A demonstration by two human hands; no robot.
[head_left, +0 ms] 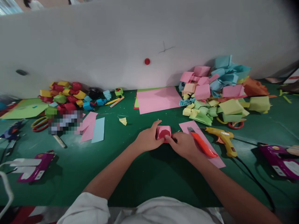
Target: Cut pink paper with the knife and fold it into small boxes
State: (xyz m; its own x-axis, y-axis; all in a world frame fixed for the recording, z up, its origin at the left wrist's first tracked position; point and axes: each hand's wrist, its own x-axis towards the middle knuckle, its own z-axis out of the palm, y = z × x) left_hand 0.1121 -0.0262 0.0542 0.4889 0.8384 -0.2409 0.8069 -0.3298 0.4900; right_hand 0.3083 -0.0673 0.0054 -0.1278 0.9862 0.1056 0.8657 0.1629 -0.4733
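Note:
Between both hands, above the green table, is a small pink paper box (163, 132) with a darker red patch on the side facing me. My left hand (149, 137) grips its left side, with the index finger stretched out past the back edge. On the right side my right hand (183, 143) holds the same box, its thumb lying on the front face. Close by my right hand, an orange utility knife (203, 143) rests on a pink paper strip (217, 161). Farther right lies a yellow hot glue gun (223, 137) with a black cord.
Folded paper boxes (202, 91) pile up at the back right, smaller colored ones (66, 96) at the back left. Pink sheets (160, 99) lie by the grey partition (105, 46). Purple power strips (38, 168) and scissors (40, 124) sit on the table (126, 183).

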